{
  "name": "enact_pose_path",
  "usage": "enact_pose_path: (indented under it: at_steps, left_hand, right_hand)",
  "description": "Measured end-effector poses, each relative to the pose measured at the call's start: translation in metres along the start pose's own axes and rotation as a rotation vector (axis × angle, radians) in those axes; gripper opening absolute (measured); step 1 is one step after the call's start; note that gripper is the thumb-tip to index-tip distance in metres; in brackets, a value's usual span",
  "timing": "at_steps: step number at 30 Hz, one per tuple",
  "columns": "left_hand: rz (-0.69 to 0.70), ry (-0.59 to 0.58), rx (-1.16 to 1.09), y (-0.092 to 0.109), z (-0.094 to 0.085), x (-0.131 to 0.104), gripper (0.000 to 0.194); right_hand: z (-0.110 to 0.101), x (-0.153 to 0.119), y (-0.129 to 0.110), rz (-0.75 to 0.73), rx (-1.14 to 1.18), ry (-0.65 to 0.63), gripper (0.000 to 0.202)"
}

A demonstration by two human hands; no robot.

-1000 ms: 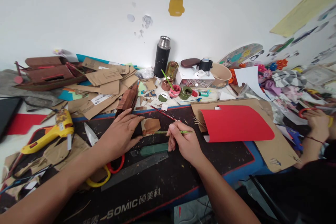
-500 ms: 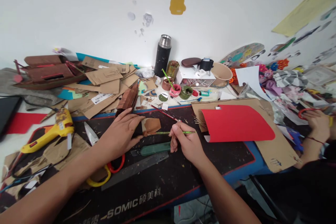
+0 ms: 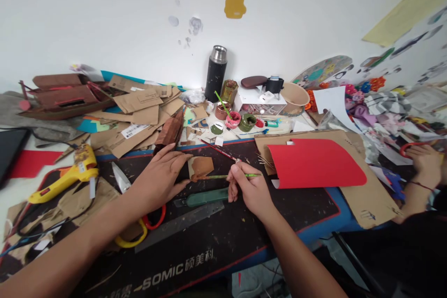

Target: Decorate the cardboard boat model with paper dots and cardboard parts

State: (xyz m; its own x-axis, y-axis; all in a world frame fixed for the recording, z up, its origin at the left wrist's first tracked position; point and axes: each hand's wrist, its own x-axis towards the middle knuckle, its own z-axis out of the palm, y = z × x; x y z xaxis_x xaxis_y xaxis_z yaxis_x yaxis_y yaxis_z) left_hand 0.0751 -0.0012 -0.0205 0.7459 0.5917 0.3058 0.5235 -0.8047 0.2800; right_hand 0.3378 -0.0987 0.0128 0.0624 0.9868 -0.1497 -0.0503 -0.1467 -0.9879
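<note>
My right hand (image 3: 247,186) is closed around a thin green paintbrush (image 3: 251,175). The brush points left, its brown-coated tip on the lower left of a small cardboard piece (image 3: 206,165) partly covered in brown paint. My left hand (image 3: 159,172) lies low over the mat with fingers stretched out, index finger and thumb apart at the piece's left edge. Just beyond its fingers stands a brown-painted cardboard shape (image 3: 170,131). Below the brush lies a green-handled utility knife (image 3: 206,197), and a second brush with a dark red handle (image 3: 220,150) rests behind the piece.
Scissors (image 3: 134,237) lie partly under my left forearm, beside a yellow glue gun (image 3: 66,174). Open paint jars (image 3: 247,122) and a black thermos (image 3: 216,74) stand at the back. Red sheet (image 3: 317,163) covers cardboard at right. Another person's hand (image 3: 426,163) holds red-handled scissors.
The brush and my right hand have shifted very slightly, the tip staying at the cardboard piece. My left hand keeps its place. The other person's hand at far right has moved a little.
</note>
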Motion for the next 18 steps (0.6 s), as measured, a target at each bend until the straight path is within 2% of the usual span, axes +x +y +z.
enact_pose_path:
  at_steps: [3, 12, 18]
  left_hand:
    - [0.001, -0.006, 0.005, 0.0, -0.001, 0.0, 0.052]
    - [0.031, -0.005, 0.037, -0.003, 0.002, -0.001, 0.051]
    - [0.001, -0.008, 0.007, -0.001, 0.001, 0.0, 0.05]
  right_hand:
    - [0.0, 0.0, 0.0, -0.009, -0.008, -0.007, 0.052]
    - [-0.022, -0.001, -0.005, -0.006, -0.024, 0.074, 0.054]
    - [-0.014, -0.001, -0.004, -0.014, 0.009, 0.054, 0.054]
